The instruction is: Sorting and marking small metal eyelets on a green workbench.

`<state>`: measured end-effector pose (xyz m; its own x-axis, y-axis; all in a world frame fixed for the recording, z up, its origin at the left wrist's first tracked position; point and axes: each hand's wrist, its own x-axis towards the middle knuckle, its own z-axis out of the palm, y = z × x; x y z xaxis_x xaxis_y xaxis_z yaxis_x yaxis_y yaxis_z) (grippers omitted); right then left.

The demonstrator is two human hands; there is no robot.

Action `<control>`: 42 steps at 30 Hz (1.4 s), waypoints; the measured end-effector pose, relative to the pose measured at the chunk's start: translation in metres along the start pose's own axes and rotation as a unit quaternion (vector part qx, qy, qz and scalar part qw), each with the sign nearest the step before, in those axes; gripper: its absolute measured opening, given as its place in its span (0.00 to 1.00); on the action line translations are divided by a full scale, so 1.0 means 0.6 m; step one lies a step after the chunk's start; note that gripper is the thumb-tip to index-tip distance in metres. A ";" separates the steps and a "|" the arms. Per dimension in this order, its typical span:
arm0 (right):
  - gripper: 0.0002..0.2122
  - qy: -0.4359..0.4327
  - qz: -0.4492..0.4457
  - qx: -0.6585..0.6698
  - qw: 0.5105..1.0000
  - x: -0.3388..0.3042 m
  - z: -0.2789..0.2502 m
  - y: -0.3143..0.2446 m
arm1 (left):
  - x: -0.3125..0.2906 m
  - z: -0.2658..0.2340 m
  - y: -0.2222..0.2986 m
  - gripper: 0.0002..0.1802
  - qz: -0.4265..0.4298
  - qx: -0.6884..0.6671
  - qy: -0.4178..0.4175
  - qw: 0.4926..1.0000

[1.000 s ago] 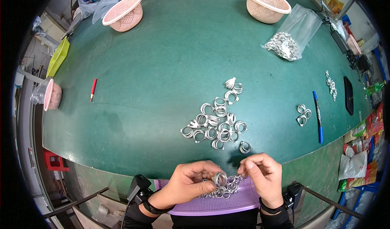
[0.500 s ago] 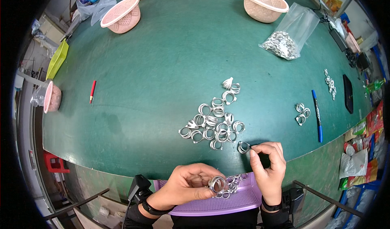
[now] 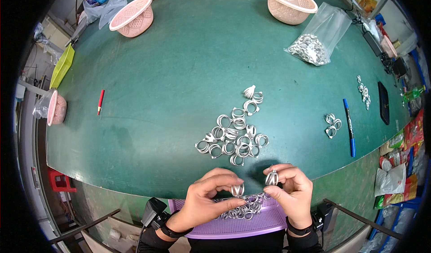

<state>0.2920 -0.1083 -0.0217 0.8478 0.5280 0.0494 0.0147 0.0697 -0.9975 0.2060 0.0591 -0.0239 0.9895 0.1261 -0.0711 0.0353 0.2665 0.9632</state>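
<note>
Between the thumb and fingers of my left hand [image 3: 207, 199] is a silver metal ring [image 3: 238, 190], held above the tray. My right hand [image 3: 292, 191] pinches a second silver ring [image 3: 271, 178], with several bands side by side, a short way to the right of the first. Beneath both hands lies a purple mesh tray [image 3: 265, 224] at the table's near edge, with many loose silver rings [image 3: 246, 210] in it. Just beyond my hands, a cluster of silver rings [image 3: 229, 147] spreads over the green table [image 3: 157, 100]. My hands partly cover the tray.
At the right are three rings [image 3: 331, 130], a blue marker [image 3: 349, 127], a small ring pile [image 3: 363, 93] and a black phone-like slab [image 3: 383, 102]. A clear bag of rings [image 3: 310, 48] and a pink basket [image 3: 289, 8] stand farther back. A red pencil [image 3: 100, 102] lies left.
My right hand has lifted its ring off the table and drawn it nearer, toward my left hand. The ring in my left hand has turned and risen slightly.
</note>
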 end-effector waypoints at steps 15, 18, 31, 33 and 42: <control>0.13 -0.093 0.215 0.263 0.936 -0.015 0.004 -0.022 | -0.007 0.011 -0.008 0.24 0.031 -0.078 -0.002 0.996; 0.11 -0.104 0.225 0.274 0.929 -0.019 0.006 -0.015 | -0.009 0.014 -0.007 0.23 0.026 -0.070 0.003 0.997; 0.14 -0.083 0.207 0.258 0.940 -0.024 0.015 -0.010 | -0.008 0.011 -0.006 0.23 0.117 0.090 -0.014 0.989; 0.16 -0.091 0.164 0.199 0.962 -0.022 0.016 -0.014 | -0.011 0.016 -0.007 0.25 0.097 0.042 0.003 0.994; 0.17 -0.132 0.027 -0.053 0.989 -0.006 0.001 -0.031 | -0.005 0.013 0.001 0.38 0.102 0.031 -0.019 0.994</control>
<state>0.2882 -0.1111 -0.0032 0.6805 0.7327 -0.0072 0.0398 -0.0467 -0.9981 0.2040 0.0512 -0.0212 0.9815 0.1345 0.1363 -0.1593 0.1786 0.9709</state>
